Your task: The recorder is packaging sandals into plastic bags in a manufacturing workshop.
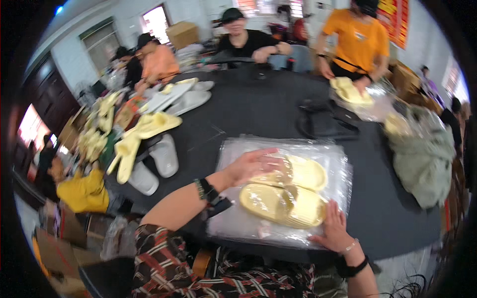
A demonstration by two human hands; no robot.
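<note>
A pair of pale yellow slides [266, 202] lies side by side inside a clear plastic bag [325, 156] on the dark table in front of me. The bag appears to rest on a stack of similar flat bags. Over the far slide's left end, my left hand [253, 166] is open with its fingers stretched out; whether it touches the plastic I cannot tell. My right hand [337, 227] lies open on the bag at the right end of the near slide, fingers spread. Neither hand grips anything.
Loose yellow slides [128, 149] and grey slides [164, 156] lie to the left. Black sandals [325, 119] sit beyond the bag. A greyish-green sack [422, 159] with plastic stands at the right edge. Across the table, a person in orange [357, 37] handles yellow slides [350, 91].
</note>
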